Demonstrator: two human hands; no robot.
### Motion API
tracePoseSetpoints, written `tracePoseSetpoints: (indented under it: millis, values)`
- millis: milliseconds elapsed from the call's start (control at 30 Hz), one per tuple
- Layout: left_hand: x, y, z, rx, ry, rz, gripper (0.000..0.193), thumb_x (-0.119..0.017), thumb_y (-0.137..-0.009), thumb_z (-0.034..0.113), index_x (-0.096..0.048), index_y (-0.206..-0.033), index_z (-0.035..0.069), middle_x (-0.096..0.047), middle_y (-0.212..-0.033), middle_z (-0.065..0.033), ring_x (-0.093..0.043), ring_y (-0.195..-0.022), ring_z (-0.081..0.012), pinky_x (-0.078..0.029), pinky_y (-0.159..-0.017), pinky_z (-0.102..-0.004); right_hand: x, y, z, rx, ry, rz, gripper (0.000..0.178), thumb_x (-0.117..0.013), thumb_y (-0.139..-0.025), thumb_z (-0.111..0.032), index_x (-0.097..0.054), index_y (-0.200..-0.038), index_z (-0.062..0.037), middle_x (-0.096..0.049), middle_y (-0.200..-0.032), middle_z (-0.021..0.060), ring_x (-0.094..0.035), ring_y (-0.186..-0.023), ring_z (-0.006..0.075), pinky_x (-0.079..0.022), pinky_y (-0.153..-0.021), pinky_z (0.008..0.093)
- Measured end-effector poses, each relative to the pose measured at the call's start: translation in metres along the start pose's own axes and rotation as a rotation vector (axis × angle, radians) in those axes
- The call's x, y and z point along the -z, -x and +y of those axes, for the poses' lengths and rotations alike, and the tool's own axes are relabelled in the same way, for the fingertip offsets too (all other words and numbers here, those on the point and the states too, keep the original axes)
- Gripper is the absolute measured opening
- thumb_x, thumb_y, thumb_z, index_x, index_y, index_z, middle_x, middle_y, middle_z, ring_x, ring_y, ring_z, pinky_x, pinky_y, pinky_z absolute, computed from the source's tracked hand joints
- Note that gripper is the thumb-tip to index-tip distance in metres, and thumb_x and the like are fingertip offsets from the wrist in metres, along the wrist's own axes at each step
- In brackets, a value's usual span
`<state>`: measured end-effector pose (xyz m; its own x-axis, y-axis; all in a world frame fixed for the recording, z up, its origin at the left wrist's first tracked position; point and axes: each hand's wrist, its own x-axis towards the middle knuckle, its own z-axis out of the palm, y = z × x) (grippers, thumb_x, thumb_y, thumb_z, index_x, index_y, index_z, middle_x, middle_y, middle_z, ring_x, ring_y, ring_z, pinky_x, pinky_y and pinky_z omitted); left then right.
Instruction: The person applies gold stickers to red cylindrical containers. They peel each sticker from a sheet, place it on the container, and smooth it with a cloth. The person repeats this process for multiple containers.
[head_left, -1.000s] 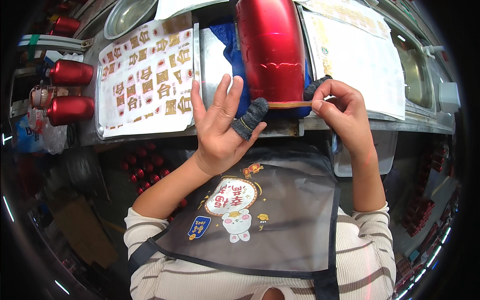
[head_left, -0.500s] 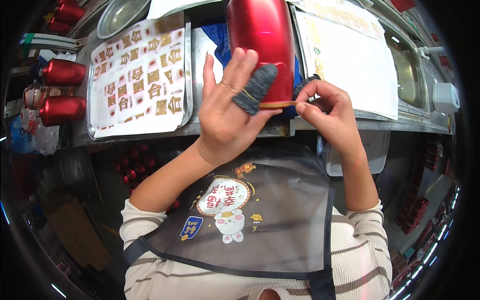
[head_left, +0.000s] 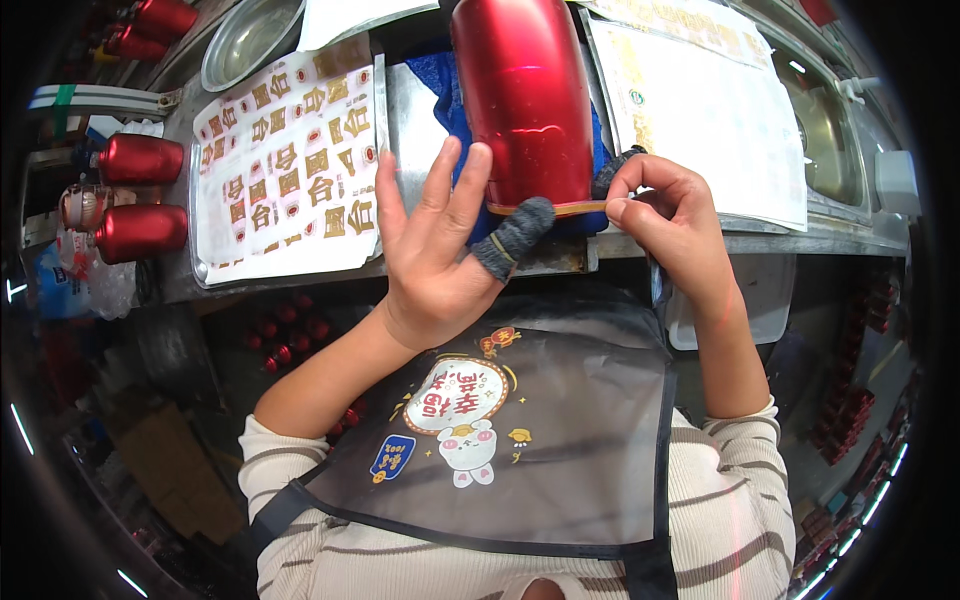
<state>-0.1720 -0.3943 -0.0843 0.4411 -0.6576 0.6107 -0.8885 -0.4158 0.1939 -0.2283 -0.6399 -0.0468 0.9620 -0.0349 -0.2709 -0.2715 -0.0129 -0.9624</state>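
Observation:
A shiny red bottle (head_left: 525, 95) lies on a blue cloth (head_left: 432, 78), its near end toward me. Across that end runs a thin gold-brown strip (head_left: 575, 209). My right hand (head_left: 683, 225) pinches the strip's right end between thumb and forefinger, just right of the bottle. My left hand (head_left: 435, 275) is spread, fingers pointing away from me. A grey knitted sleeve (head_left: 515, 240) covers its forefinger, whose tip touches or overlaps the strip near the bottle's end. The left thumb is hidden. Another dark knitted sleeve (head_left: 612, 172) shows on a right-hand finger.
A tray of printed gold-and-white decal sheets (head_left: 290, 170) stands at left, with white sheets (head_left: 710, 130) at right. Two red bottles (head_left: 142, 232) lie at the far left. A metal bowl (head_left: 250, 45) is at the back; a metal basin (head_left: 835, 140) holds liquid at right.
My left hand has drawn back toward me off the bottle's side, and its fingers have spread. The covered forefinger now lies at the strip. My right hand keeps its pinch.

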Motion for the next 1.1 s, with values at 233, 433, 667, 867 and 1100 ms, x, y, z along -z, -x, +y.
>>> tracePoseSetpoints:
  millis: [233, 433, 667, 867, 1100]
  values:
    - [-0.011, -0.043, 0.018, -0.058, -0.04, 0.102, 0.02, -0.072, -0.068, 0.02, -0.058, -0.064, 0.006, -0.06, -0.135, -0.02, -0.053, -0.127, -0.048, -0.024, -0.105, -0.0751, -0.001, -0.001, 0.004, -0.012, 0.006, 0.005, 0.004, -0.065, -0.085, -0.003, -0.063, -0.084, -0.0002, -0.06, -0.083, -0.0023, -0.051, -0.067, -0.0004, -0.038, -0.058, 0.0156]
    - [-0.011, -0.032, 0.006, 0.159, 0.13, 0.11, 0.059, -0.084, -0.067, 0.02, -0.069, -0.122, 0.003, -0.055, -0.142, -0.0188, -0.049, -0.133, -0.0406, -0.027, -0.109, -0.065, -0.005, -0.002, 0.001, 0.041, 0.062, -0.005, 0.005, -0.067, -0.085, -0.004, -0.064, -0.084, 0.0007, -0.06, -0.082, -0.0012, -0.052, -0.068, 0.0015, -0.041, -0.061, 0.0169]
    - [-0.002, 0.02, 0.001, 0.214, 0.179, 0.032, 0.05, -0.085, -0.073, 0.02, -0.069, -0.115, -0.004, -0.051, -0.143, -0.0274, -0.052, -0.13, -0.0436, -0.029, -0.11, -0.0625, -0.004, 0.003, -0.003, 0.037, 0.044, 0.022, 0.006, -0.067, -0.085, -0.004, -0.063, -0.083, 0.0005, -0.06, -0.08, -0.0015, -0.053, -0.068, 0.0019, -0.041, -0.06, 0.0173]
    - [-0.002, 0.02, 0.002, 0.183, 0.153, 0.014, 0.038, -0.083, -0.076, 0.017, -0.072, -0.108, 0.0, -0.049, -0.144, -0.0276, -0.05, -0.131, -0.0454, -0.025, -0.11, -0.0658, -0.003, 0.013, -0.008, 0.079, -0.03, 0.036, 0.004, -0.064, -0.084, -0.003, -0.062, -0.083, 0.0, -0.06, -0.08, -0.002, -0.053, -0.069, 0.0016, -0.041, -0.06, 0.0168]
    - [0.002, 0.004, 0.004, 0.118, 0.115, -0.019, 0.035, -0.084, -0.074, 0.013, -0.075, -0.108, 0.008, -0.051, -0.143, -0.0269, -0.052, -0.129, -0.0448, -0.024, -0.11, -0.0662, -0.001, 0.009, -0.001, 0.056, -0.035, 0.061, 0.004, -0.064, -0.086, -0.004, -0.063, -0.084, -0.0004, -0.06, -0.081, -0.0013, -0.053, -0.072, 0.002, -0.043, -0.063, 0.0167]
